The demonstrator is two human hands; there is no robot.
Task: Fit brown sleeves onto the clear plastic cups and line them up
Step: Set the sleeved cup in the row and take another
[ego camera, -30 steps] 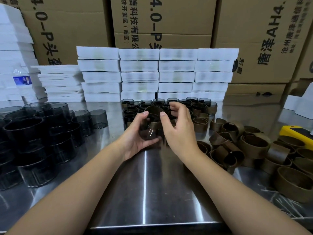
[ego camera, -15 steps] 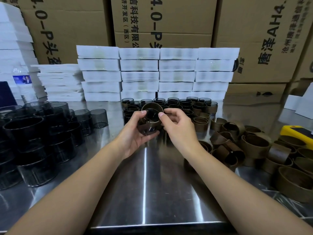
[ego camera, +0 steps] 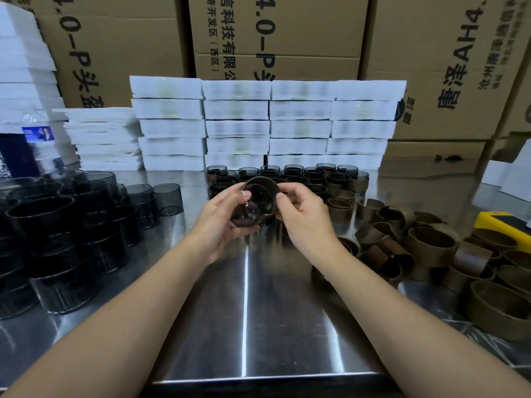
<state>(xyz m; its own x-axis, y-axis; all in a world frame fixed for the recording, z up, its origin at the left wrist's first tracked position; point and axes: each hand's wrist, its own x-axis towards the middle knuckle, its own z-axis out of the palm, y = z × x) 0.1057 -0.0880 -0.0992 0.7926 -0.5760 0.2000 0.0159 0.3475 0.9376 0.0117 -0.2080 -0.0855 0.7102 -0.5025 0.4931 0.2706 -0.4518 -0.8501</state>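
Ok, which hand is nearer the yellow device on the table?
Right. The right hand grips the cup mid-table, with the yellow device off to its right; the left hand holds the cup's other side, farther away.

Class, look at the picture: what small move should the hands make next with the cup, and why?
Probably slide the brown sleeve further along the cup: the left hand and right hand hold both tilted above the table, and the cup's end protrudes from the sleeve, so it seems unready for the lined-up cups.

Head-worn camera looks down, close over table (ego camera: 247,326).
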